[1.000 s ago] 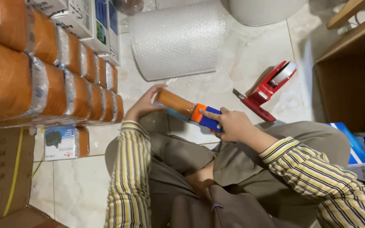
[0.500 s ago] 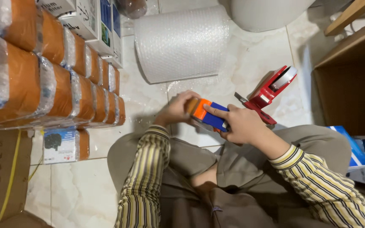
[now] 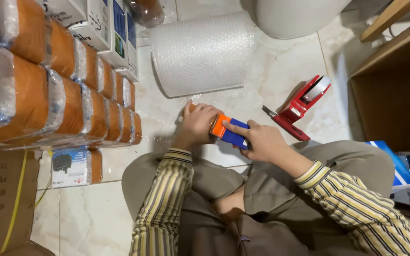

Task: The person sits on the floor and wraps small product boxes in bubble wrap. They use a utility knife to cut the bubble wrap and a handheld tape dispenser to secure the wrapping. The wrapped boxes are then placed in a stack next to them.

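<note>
Both our hands grip one small orange-and-blue box over the tiled floor.

Our left hand (image 3: 199, 124) wraps the orange end and our right hand (image 3: 257, 140) clasps the blue end of the small box (image 3: 228, 132), held just above our lap. It looks light and stiff, probably crushable cardboard, best taken by its ends. Near it lie a red tape dispenser (image 3: 300, 107), a bubble wrap roll (image 3: 204, 53) and wrapped orange packs (image 3: 62, 106).
</note>
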